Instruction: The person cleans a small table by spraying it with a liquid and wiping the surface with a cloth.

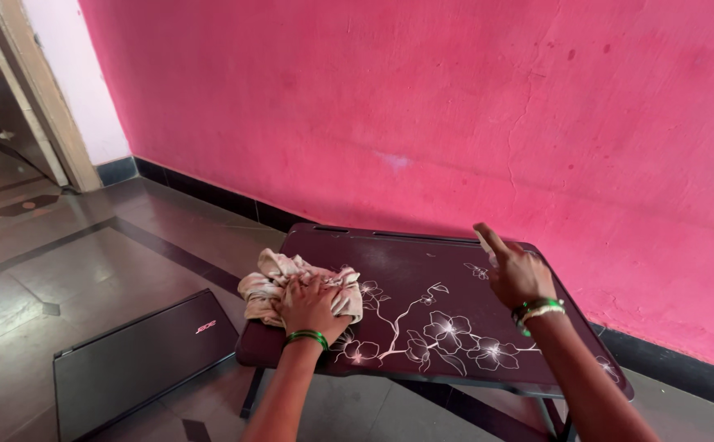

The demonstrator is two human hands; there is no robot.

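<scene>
Left forearm: comes up from the bottom edge of the view, green bangles at the wrist, over the desk's near-left edge.
Left hand: palm down, fingers spread, pressing flat on the cloth; grip is a flat press rather than a closed clutch, holding the cloth against the desk.
Cloth: crumpled cream-pink rag, bunched at the desk's left edge near the near-left corner, part of it hanging past the left edge; touching the desk top and under the left hand.
Right forearm: enters from the bottom right, green and pale bangles at the wrist, crossing above the desk's near-right part.
Right hand: raised above the desk's right side toward the far-right corner, index finger pointing up; something small and pale sits in the fingers, too blurred to name, so cannot tell how the grip stands.
Desk: low dark maroon top with a white flower-and-branch print running from the near edge toward the far right; dark legs below.
Laptop: closed, dark grey, lying on the floor just left of the desk.
Floor: grey-brown tiles.
Wall: pink, dark skirting, right behind the desk's far edge.
Doorway: far left, pale frame.
</scene>
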